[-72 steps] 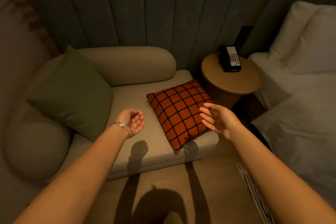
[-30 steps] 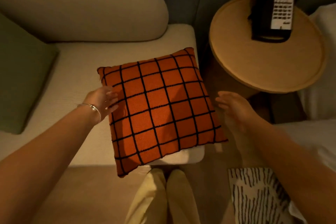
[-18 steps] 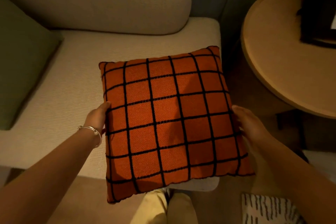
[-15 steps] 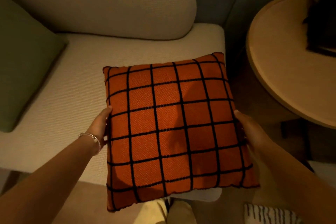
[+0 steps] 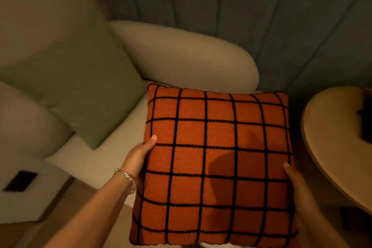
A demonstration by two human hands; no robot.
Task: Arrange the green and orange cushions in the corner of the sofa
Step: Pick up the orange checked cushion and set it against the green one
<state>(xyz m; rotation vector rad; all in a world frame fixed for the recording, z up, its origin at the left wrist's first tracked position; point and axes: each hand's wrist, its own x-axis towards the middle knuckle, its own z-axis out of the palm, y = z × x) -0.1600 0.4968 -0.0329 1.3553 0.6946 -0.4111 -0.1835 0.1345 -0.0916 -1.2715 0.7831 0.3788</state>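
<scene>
Orange cushion gripped at both edges by left hand and right hand.

Dim warm light, soft shadow on orange cushion, blurred, bowed edges

One camera only, worn on my head, looking forward and steeply down at close range. The sofa fills the view's upper left, wall panelling behind it, a round worktop at its right.
</scene>
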